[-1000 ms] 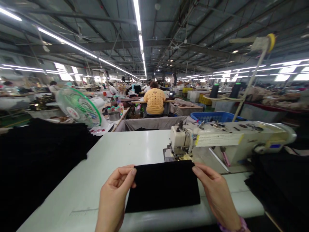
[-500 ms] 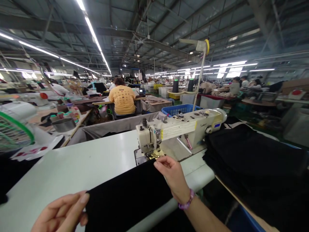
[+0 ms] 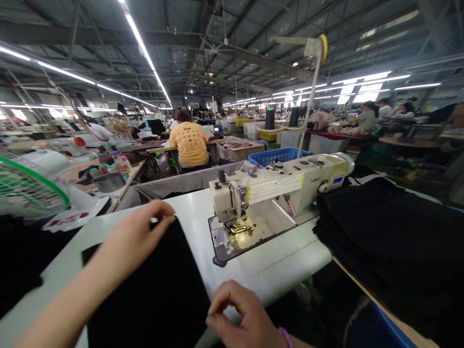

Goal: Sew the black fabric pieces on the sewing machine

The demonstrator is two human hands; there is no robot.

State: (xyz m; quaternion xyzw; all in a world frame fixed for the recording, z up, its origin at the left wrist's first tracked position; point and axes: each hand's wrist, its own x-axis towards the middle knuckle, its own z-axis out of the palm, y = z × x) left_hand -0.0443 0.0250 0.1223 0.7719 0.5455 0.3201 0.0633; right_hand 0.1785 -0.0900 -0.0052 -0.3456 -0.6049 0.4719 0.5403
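Observation:
A panel of black fabric [image 3: 152, 290] lies over the pale table in front of me, left of the sewing machine [image 3: 275, 186]. My left hand [image 3: 139, 237] pinches its far corner between thumb and fingers, the forearm crossing above the cloth. At the panel's right edge, my right hand [image 3: 242, 309] has thumb and forefinger closed on the border; a purple bracelet circles that wrist. Both hands are apart from the machine. Its needle area, with a brass-coloured attachment [image 3: 242, 228], shows bare metal with no cloth under it.
Black fabric pieces [image 3: 391, 241] are stacked to the right of the machine. On the left stand a green-rimmed fan [image 3: 32, 188] and a metal bowl [image 3: 108, 181]. Behind the machine is a blue basket [image 3: 277, 157]. A person in a yellow shirt [image 3: 189, 142] sits ahead, facing away.
The black panel has swung away from the machine toward the left and turned. My left hand has moved up and forward; my right hand has come down toward me. The view has shifted slightly.

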